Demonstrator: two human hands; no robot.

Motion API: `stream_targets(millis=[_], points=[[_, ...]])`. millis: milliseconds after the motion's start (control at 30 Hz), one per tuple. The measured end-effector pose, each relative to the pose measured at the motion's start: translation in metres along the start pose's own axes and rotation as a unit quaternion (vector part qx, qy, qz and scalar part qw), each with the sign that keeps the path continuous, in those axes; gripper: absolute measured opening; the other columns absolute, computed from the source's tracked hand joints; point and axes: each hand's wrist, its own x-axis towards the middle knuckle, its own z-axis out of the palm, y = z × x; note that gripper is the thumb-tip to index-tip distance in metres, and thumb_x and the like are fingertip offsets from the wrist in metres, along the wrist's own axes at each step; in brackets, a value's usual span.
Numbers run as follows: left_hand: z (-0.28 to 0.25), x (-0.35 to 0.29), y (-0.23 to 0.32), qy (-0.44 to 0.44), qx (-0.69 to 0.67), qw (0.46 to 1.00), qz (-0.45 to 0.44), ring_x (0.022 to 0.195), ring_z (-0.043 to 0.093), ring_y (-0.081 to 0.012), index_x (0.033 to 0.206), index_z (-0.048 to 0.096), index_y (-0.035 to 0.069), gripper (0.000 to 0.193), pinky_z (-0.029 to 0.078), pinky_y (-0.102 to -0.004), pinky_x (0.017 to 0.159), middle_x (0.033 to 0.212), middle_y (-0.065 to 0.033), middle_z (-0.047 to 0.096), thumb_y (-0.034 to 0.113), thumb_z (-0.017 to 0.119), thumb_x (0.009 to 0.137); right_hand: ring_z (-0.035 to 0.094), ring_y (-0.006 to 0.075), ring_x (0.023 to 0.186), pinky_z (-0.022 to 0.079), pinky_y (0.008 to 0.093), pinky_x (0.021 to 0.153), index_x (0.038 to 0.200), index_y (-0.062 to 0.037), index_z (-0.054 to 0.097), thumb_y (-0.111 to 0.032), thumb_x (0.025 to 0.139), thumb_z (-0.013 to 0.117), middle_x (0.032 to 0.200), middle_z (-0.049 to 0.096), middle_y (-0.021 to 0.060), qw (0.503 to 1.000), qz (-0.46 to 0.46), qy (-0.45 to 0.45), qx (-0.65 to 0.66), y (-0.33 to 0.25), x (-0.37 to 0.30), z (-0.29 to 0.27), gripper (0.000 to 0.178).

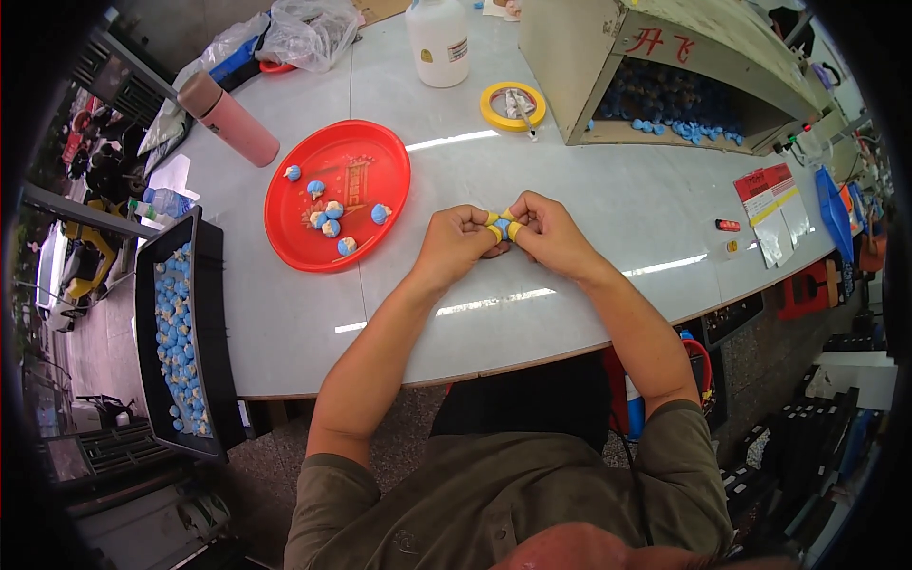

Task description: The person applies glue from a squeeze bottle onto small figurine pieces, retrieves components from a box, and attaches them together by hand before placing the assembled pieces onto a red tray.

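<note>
Close together above the grey table, my left hand [456, 242] and my right hand [551, 236] pinch one small blue piece [503, 229] between thumbs and forefingers. Yellow wraps cover those fingertips. The piece is partly hidden by my fingers, so its exact kind is unclear. Left of my hands lies a round red tray [302, 237]; several small blue-and-cream balls [331, 227] rest in it. Similar balls [174, 332] fill much of a long black crate [215, 323] at the table's left edge.
An open-fronted box [570, 71] with blue pieces [679, 128] stands at the far right. Beyond my hands are a yellow tape roll [490, 112] and a white bottle [438, 43]. A pink flask [233, 123] stands behind the tray. Cards [766, 204] lie rightward.
</note>
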Motion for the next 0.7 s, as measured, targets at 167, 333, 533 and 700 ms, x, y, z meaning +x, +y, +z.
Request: stream_targets(millis=[167,333,533,700], points=[[0.0,0.0004,0.0,-0.002,-0.003,1.0,0.003,0.082,0.068,-0.0201,0.099,0.057,-0.012,0.016,0.057,-0.0253,0.072,0.094,-0.0164,0.065,-0.004,0.058,0.085,0.048,0.0035,0.056,0.038,0.0195,0.045,0.092,-0.0017,0.053,0.0,0.081,0.053,0.075,0.054,0.0008,1.0,0.002,0.0,0.005,-0.0006,-0.0004,-0.0003,0.011],[-0.0013,0.0004,-0.0001,-0.002,0.009,1.0,-0.001,0.084,0.068,-0.0219,0.101,0.057,-0.011,0.018,0.057,-0.0267,0.074,0.096,-0.0168,0.065,-0.002,0.058,0.085,0.048,0.0038,0.056,0.038,0.0195,0.046,0.094,-0.001,0.053,0.0,0.081,0.052,0.075,0.054,0.001,1.0,0.024,-0.007,0.01,-0.0018,-0.0002,-0.0014,0.013],[-0.0013,0.0005,-0.0003,-0.003,0.016,1.0,0.0,0.085,0.069,-0.023,0.103,0.057,-0.01,0.019,0.057,-0.028,0.076,0.098,-0.0167,0.065,0.0,0.058,0.087,0.048,0.004,0.056,0.039,0.0196,0.046,0.094,-0.0009,0.053,-0.001,0.081,0.052,0.076,0.053,0.001,1.0,0.019,-0.007,0.017,-0.0029,-0.0005,-0.0015,0.014],[-0.0022,0.0002,-0.0006,-0.004,0.018,1.0,-0.002,0.084,0.069,-0.022,0.104,0.057,-0.009,0.02,0.057,-0.0275,0.075,0.097,-0.0164,0.066,0.001,0.057,0.088,0.048,0.004,0.057,0.039,0.0197,0.046,0.096,-0.0009,0.054,-0.001,0.081,0.052,0.076,0.054,0.0009,0.999,0.028,-0.004,0.025,-0.0056,-0.0008,-0.0014,0.015]])
